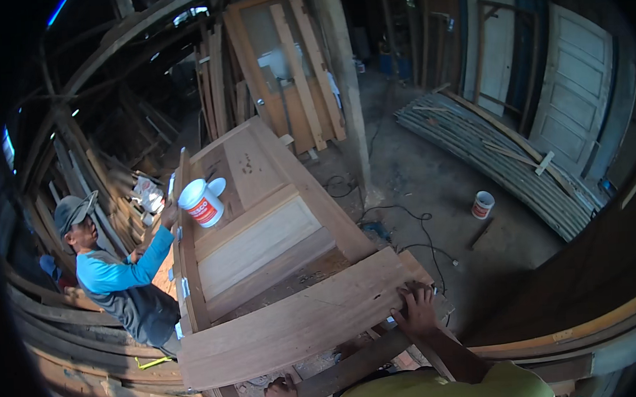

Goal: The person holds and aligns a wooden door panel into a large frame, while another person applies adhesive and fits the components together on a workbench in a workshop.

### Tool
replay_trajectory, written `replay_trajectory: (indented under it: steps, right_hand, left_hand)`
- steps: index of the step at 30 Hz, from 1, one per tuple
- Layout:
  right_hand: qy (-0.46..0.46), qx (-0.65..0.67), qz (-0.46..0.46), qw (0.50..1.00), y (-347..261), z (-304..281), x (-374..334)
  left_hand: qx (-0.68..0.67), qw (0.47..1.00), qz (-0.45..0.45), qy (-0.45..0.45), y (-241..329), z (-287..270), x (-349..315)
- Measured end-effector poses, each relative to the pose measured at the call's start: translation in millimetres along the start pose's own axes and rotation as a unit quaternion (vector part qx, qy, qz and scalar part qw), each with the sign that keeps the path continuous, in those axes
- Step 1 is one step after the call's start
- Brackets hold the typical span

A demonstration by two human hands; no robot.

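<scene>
A wide wooden board (296, 322) lies across the near end of a panelled wooden door (263, 244). At its right end, my right hand (416, 310) grips the board, fingers over the top and thumb at the near edge. A narrower plank (356, 369) lies between the wide board and my body. My left hand (281, 394) is beside the left end of this plank, its fingers curled; what they hold, if anything, is hidden. On the door stands a white bucket with a red label (202, 203), a round white lid (217, 186) close by.
A co-worker (124, 273) stands left of the door, one hand at its edge. Right of it, a power tool (375, 230) and black cable (427, 225) lie on the floor near a post (346, 89). Farther right are another bucket (482, 205) and stacked corrugated sheets (495, 153).
</scene>
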State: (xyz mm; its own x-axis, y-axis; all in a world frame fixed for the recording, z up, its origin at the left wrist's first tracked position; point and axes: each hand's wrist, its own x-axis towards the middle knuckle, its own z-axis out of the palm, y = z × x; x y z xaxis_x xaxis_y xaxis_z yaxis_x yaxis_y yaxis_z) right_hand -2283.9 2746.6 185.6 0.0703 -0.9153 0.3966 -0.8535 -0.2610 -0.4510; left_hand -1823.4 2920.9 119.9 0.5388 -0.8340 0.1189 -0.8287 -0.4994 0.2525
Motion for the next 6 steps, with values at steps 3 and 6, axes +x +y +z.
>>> replay_trajectory:
  steps: [3, 6]
  right_hand:
    - [0.004, 0.002, -0.007, 1.000, -2, -10, -1]
    - [0.017, -0.007, 0.000, 1.000, 8, -21, -7]
  left_hand:
    - [-0.020, 1.000, 0.020, -0.002, -4, 0, 1]
    - [-0.017, 0.998, 0.065, 0.008, -4, 12, 13]
